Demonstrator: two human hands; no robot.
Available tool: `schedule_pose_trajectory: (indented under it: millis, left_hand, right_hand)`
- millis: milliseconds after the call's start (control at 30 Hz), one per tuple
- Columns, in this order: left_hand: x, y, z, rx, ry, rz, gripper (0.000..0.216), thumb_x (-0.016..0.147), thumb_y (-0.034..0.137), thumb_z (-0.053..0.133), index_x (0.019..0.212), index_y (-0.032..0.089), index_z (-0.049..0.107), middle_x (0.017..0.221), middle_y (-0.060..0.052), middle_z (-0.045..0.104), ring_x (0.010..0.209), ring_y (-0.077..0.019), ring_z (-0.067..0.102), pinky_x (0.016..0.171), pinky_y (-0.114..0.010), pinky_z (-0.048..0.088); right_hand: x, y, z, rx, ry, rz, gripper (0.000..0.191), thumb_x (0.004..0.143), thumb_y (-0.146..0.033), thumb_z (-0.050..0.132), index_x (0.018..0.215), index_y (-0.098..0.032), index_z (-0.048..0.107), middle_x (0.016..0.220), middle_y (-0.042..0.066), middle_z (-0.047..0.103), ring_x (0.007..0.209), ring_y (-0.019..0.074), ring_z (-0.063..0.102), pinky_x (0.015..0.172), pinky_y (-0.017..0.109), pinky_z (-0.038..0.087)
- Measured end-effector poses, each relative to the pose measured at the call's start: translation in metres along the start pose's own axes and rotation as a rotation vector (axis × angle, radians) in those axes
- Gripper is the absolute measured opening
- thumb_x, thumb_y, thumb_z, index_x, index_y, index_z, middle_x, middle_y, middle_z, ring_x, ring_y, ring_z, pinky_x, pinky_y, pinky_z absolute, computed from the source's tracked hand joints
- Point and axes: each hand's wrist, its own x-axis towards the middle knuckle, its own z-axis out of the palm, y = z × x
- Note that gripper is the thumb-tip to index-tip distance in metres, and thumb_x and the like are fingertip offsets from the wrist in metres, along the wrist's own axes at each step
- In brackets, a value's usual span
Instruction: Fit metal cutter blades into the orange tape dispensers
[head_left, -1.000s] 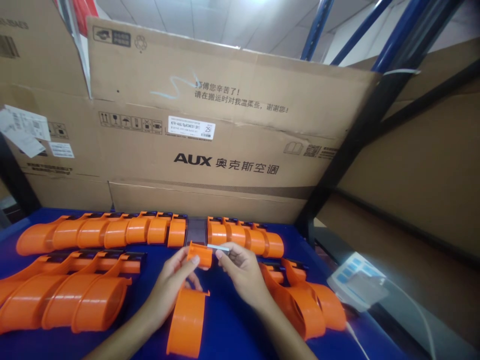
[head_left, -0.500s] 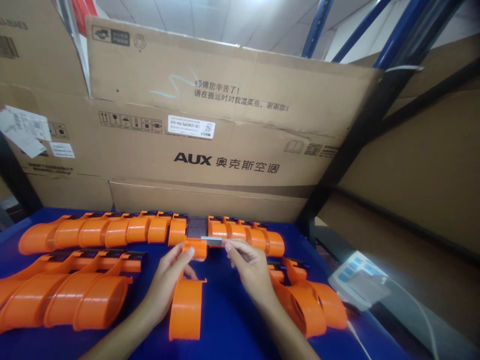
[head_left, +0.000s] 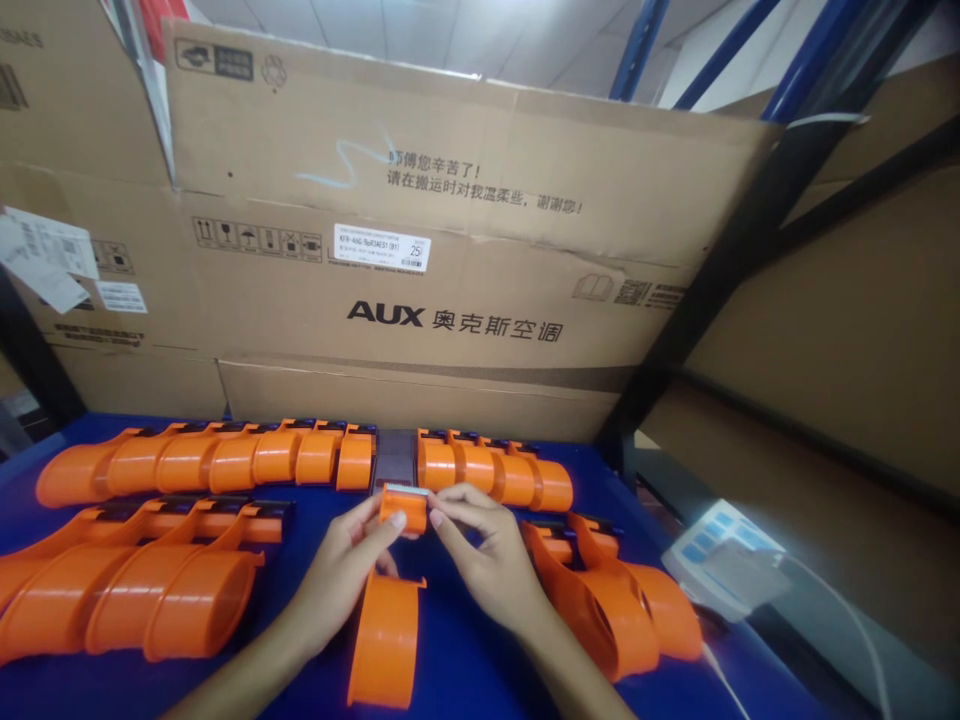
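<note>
An orange plastic tape dispenser (head_left: 385, 640), with a wide ring at its lower end, is held by its upper head in my left hand (head_left: 358, 545), the thumb pressed on the front. Along the top edge of that head lies a thin grey toothed blade (head_left: 406, 490). My right hand (head_left: 474, 525) pinches the blade's right end between thumb and fingers, close beside the dispenser head. Just behind the hands, a dark flat box (head_left: 395, 458) sits between two groups of dispensers; its contents cannot be made out.
Rows of orange dispensers with black parts line the back (head_left: 281, 457), front left (head_left: 195, 605) and right (head_left: 611, 620) of the blue surface (head_left: 315, 665). A white-and-blue device (head_left: 724, 560) with a cable stands at right. Cardboard (head_left: 450, 390) and dark posts (head_left: 675, 300) enclose the back.
The blade has moved left from beside the dispenser head to lie along its top edge. My right hand has come closer to my left, and the dispenser sits slightly lower and further right.
</note>
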Motion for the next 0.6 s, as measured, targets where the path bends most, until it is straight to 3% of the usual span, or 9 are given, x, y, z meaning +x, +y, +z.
schedule_pose_trajectory:
  millis: [100,200,367,467,600]
  left_hand:
    - [0.000,0.001,0.000,-0.043,0.046,-0.010,0.045,0.083,0.054,0.072,0.110,0.018,0.073,0.078,-0.005,0.073,0.055,-0.0126,0.058,0.056,-0.021,0.047]
    - [-0.001,0.004,-0.002,-0.131,0.175,0.006,0.039,0.082,0.054,0.073,0.097,0.018,0.071,0.061,0.001,0.065,0.049,-0.0117,0.055,0.052,-0.020,0.045]
    - [0.000,0.007,-0.010,-0.345,0.282,0.031,0.034,0.077,0.050,0.078,0.081,0.019,0.065,0.057,0.003,0.062,0.048,-0.0114,0.056,0.050,-0.021,0.045]
    - [0.000,0.008,-0.008,-0.401,0.311,0.009,0.035,0.073,0.049,0.080,0.078,0.020,0.061,0.056,0.005,0.060,0.046,-0.0116,0.056,0.049,-0.022,0.046]
    - [-0.002,0.011,-0.003,-0.378,0.327,-0.012,0.034,0.072,0.048,0.080,0.079,0.021,0.061,0.053,0.006,0.057,0.042,-0.0120,0.055,0.045,-0.022,0.044]
  right_hand:
    - [-0.001,0.001,0.001,-0.035,-0.009,-0.019,0.025,0.098,-0.037,0.060,0.109,-0.024,0.079,0.096,0.008,0.072,0.087,0.0227,0.067,0.080,0.035,0.056]
    - [-0.003,0.004,0.006,-0.110,-0.038,-0.037,0.028,0.101,-0.032,0.055,0.121,-0.026,0.074,0.108,0.008,0.073,0.096,0.0223,0.068,0.088,0.037,0.055]
    - [-0.013,0.001,0.022,-0.427,-0.304,-0.142,0.033,0.101,-0.027,0.053,0.131,-0.029,0.067,0.138,0.008,0.062,0.123,0.0262,0.056,0.105,0.044,0.045]
    - [-0.018,-0.002,0.033,-0.569,-0.436,-0.187,0.035,0.101,-0.029,0.054,0.135,-0.030,0.062,0.144,0.007,0.056,0.116,0.0268,0.053,0.101,0.044,0.044]
    - [-0.020,0.002,0.041,-0.631,-0.470,-0.182,0.036,0.099,-0.030,0.056,0.134,-0.027,0.059,0.134,0.009,0.059,0.102,0.0251,0.051,0.089,0.039,0.044]
